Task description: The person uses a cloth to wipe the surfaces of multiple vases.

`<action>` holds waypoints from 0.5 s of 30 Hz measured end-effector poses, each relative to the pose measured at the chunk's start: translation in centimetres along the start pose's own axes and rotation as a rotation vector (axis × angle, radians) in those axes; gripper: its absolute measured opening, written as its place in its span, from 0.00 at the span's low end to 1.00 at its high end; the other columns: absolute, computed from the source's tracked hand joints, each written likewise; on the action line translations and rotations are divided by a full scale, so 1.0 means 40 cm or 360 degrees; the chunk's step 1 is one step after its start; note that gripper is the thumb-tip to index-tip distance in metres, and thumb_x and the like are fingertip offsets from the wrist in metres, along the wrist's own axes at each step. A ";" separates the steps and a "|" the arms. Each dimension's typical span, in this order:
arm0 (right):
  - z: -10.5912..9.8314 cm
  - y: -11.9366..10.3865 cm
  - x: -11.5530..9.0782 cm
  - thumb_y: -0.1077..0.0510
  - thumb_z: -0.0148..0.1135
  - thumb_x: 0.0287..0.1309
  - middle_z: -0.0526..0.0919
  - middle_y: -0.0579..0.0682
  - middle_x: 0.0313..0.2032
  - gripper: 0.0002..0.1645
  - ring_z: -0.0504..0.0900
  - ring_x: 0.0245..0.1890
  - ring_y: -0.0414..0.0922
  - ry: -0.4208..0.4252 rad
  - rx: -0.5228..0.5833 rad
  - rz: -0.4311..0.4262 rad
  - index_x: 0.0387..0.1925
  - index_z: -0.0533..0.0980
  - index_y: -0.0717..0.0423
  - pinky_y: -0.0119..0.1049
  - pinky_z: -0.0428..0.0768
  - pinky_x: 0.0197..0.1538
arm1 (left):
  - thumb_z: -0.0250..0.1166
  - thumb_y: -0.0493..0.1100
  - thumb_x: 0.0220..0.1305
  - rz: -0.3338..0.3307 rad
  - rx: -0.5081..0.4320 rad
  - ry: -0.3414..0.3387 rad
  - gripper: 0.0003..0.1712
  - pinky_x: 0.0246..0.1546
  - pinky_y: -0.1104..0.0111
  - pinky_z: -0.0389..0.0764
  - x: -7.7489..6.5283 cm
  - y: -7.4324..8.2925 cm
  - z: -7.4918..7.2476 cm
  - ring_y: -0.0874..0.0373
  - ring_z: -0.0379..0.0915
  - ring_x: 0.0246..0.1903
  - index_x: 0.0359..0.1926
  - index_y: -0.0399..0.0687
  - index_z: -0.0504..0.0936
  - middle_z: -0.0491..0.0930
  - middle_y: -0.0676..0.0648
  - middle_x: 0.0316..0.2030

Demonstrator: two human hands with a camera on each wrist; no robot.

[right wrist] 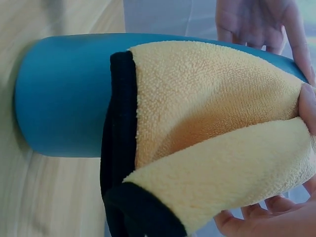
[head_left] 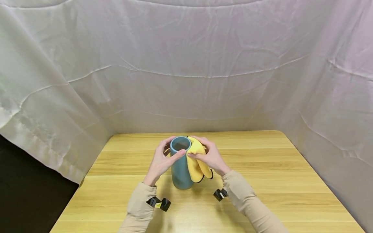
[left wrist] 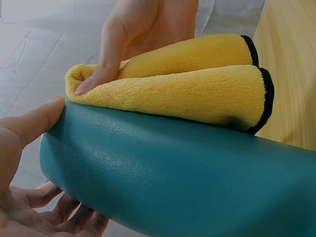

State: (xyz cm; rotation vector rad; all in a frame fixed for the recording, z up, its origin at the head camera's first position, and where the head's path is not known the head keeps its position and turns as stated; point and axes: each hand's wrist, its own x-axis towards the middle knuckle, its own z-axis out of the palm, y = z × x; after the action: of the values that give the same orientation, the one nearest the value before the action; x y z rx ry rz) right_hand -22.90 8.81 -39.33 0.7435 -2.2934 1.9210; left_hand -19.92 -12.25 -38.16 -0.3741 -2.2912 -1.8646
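Note:
A tall teal vase (head_left: 181, 174) with a round open mouth stands upright on the wooden table. My left hand (head_left: 163, 157) grips it near the rim, thumb on the near side and fingers round the far left side. In the right hand (head_left: 212, 156) is a folded yellow cloth (head_left: 194, 166) with black edging, pinched between thumb and fingers at the top. The cloth lies against the vase's right side, its edged end hanging down. In the right wrist view the cloth (right wrist: 197, 94) covers much of the teal wall (right wrist: 64, 98).
The light wooden table (head_left: 262, 191) has a rounded far right corner. Pale grey curtains (head_left: 186, 71) hang behind it and at both sides. A dark area (head_left: 26, 191) shows at the lower left. Both wrists carry small black cameras (head_left: 158, 203) over beige sleeves.

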 end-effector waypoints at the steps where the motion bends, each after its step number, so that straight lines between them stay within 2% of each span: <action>1: 0.000 0.002 -0.001 0.63 0.76 0.52 0.80 0.58 0.56 0.38 0.77 0.50 0.43 -0.0002 -0.0001 -0.0001 0.66 0.75 0.51 0.35 0.81 0.52 | 0.74 0.42 0.58 0.0000 -0.0002 0.0000 0.35 0.71 0.50 0.69 0.000 0.001 0.000 0.46 0.71 0.61 0.66 0.48 0.73 0.75 0.41 0.60; 4: 0.000 0.016 -0.008 0.63 0.76 0.51 0.80 0.58 0.56 0.38 0.76 0.50 0.44 -0.0009 -0.0011 0.0021 0.66 0.75 0.51 0.37 0.80 0.52 | 0.74 0.42 0.58 -0.0005 -0.0003 0.0001 0.36 0.71 0.50 0.69 -0.001 0.001 0.000 0.46 0.71 0.61 0.67 0.48 0.73 0.75 0.41 0.60; 9: 0.002 0.060 -0.029 0.64 0.76 0.51 0.80 0.58 0.56 0.40 0.76 0.49 0.42 -0.0031 -0.0007 0.0079 0.67 0.75 0.51 0.33 0.81 0.51 | 0.74 0.43 0.58 -0.0010 0.0000 -0.0003 0.36 0.72 0.49 0.69 -0.001 0.001 0.000 0.46 0.71 0.61 0.67 0.48 0.73 0.75 0.41 0.61; 15: 0.006 0.119 -0.052 0.64 0.76 0.51 0.78 0.58 0.61 0.40 0.77 0.53 0.43 -0.0064 0.0005 0.0144 0.67 0.74 0.51 0.31 0.80 0.54 | 0.74 0.42 0.58 -0.0007 -0.0005 0.0002 0.35 0.71 0.49 0.70 -0.001 0.001 0.001 0.45 0.71 0.61 0.67 0.48 0.73 0.75 0.41 0.60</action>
State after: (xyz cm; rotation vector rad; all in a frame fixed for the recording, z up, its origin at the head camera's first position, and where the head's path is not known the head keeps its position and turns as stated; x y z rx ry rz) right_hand -22.90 9.76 -44.44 0.6968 -2.3875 1.9650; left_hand -19.88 -12.20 -38.13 -0.3690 -2.2903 -1.8704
